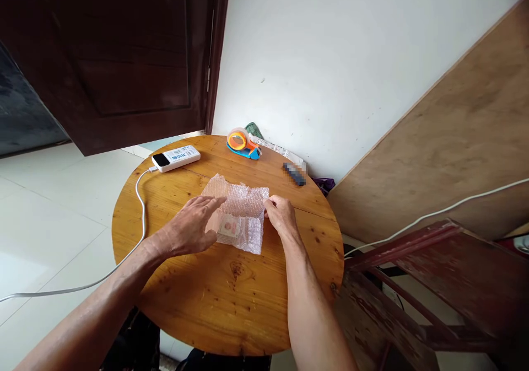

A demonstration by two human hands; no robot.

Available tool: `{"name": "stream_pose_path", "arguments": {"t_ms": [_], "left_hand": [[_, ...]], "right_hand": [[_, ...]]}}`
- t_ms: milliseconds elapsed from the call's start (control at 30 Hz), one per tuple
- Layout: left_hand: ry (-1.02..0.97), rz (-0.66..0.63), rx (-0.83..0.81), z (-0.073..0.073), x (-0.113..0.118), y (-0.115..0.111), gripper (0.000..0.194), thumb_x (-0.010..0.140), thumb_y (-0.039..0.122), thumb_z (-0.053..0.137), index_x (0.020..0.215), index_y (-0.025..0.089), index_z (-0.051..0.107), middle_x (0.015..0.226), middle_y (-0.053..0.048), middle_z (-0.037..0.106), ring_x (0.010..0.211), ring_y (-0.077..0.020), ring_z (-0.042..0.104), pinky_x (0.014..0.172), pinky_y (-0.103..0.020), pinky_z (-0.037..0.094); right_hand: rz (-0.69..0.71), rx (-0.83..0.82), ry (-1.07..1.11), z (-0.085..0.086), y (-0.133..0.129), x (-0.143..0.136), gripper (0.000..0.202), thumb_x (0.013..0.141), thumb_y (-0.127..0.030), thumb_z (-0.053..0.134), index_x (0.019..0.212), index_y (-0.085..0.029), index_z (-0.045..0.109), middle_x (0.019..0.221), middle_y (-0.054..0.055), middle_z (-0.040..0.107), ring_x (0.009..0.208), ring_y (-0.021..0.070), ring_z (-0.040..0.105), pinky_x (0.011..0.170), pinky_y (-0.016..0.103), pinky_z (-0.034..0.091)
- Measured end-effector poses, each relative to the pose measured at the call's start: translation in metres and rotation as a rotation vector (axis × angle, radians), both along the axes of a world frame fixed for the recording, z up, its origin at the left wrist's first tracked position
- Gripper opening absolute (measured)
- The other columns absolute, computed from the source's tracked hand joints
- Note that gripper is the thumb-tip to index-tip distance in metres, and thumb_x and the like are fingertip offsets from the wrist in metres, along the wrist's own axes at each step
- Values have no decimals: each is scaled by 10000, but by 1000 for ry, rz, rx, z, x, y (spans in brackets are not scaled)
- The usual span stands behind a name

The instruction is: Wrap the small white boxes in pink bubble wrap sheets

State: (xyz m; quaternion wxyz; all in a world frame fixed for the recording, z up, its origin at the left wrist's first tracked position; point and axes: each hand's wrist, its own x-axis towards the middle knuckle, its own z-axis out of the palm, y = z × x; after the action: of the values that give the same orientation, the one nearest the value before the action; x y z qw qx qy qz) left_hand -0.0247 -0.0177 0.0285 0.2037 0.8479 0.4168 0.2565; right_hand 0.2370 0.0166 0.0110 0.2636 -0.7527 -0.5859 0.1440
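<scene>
A sheet of clear bubble wrap (248, 201) lies on the round wooden table (215, 305), its upper part folded over. Below the fold, a small flat item with a red print (228, 226) shows on or under the plastic; which one I cannot tell. My left hand (198, 222) is at the wrap's left side, fingers and thumb spread apart, gripping nothing. At the right edge, my right hand (280, 212) pinches the upper right corner of the bubble wrap between thumb and fingers.
A white device (176, 158) with a cable is at the table's back left. An orange and blue tape dispenser (243, 144) stands at the back, with a dark, partly blurred object (294, 173) to its right. A red wooden chair (413, 261) is on the right.
</scene>
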Motion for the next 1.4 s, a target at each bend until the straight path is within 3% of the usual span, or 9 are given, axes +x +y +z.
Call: {"name": "stream_pose_path", "arguments": {"t_ms": [200,333,467,600,733,900,1033,1233,1400], "left_hand": [[103,-34,79,20,3,-14,399,636,66,487,928,198,724,809,-76,671,870,-266,592,868,-453,505],[167,-300,81,29,-2,-76,265,628,50,505,735,236,662,858,-61,661,879,-256,576,871,-464,497],[149,-439,-99,31,-11,-115,319,674,50,544,871,257,685,1037,-45,708,984,-240,633,891,-395,534],[-18,-288,-271,37,-11,-100,247,851,129,500,929,257,696,889,-26,695,793,-178,660,720,-315,550],[-151,-11,-63,40,1,-70,296,911,188,440,1027,230,710,954,-69,695,818,-199,676,733,-346,563],[-45,116,52,11,11,-45,537,829,273,574,1355,170,528,1252,-154,644,1134,-317,625,953,-481,532],[99,121,-17,-27,10,-40,846,680,282,695,1449,116,384,1367,-219,579,1265,-390,539,1042,-553,458],[239,157,-34,-44,8,-47,959,639,436,757,1469,178,354,1451,-212,521,1341,-418,465,1064,-578,398],[271,136,-76,-35,11,-46,976,629,476,769,1457,127,389,1497,-224,474,1384,-407,421,1131,-560,333]], "right_hand": [[10,-10,-23,4,-2,-1,274,833,-331,498,627,-214,636,545,7,652,604,170,618,548,237,348],[-3,-35,-48,7,-3,-2,270,841,-337,514,630,-215,632,575,12,657,589,167,602,543,248,324],[-33,-42,-93,9,-6,-3,196,817,-316,577,652,-223,631,701,30,702,657,181,607,561,261,307],[-53,-19,-119,8,-8,-4,66,780,-243,614,716,-233,628,727,18,695,686,188,605,589,265,318],[-14,95,-52,13,-9,-8,55,811,-234,576,826,-228,629,804,9,703,729,175,620,632,260,380],[519,195,306,37,-29,-24,216,794,-344,658,964,-211,655,934,26,717,839,180,654,746,278,481],[834,44,164,40,-47,-43,576,699,-349,789,1232,-228,606,1245,79,672,1131,245,618,944,366,474],[747,49,-126,29,-45,-54,435,721,-155,650,1150,-222,639,1025,53,728,908,217,662,843,339,484],[343,184,-166,55,-54,-8,441,768,-219,613,1209,-215,624,1062,71,730,907,230,667,795,327,480]]}}
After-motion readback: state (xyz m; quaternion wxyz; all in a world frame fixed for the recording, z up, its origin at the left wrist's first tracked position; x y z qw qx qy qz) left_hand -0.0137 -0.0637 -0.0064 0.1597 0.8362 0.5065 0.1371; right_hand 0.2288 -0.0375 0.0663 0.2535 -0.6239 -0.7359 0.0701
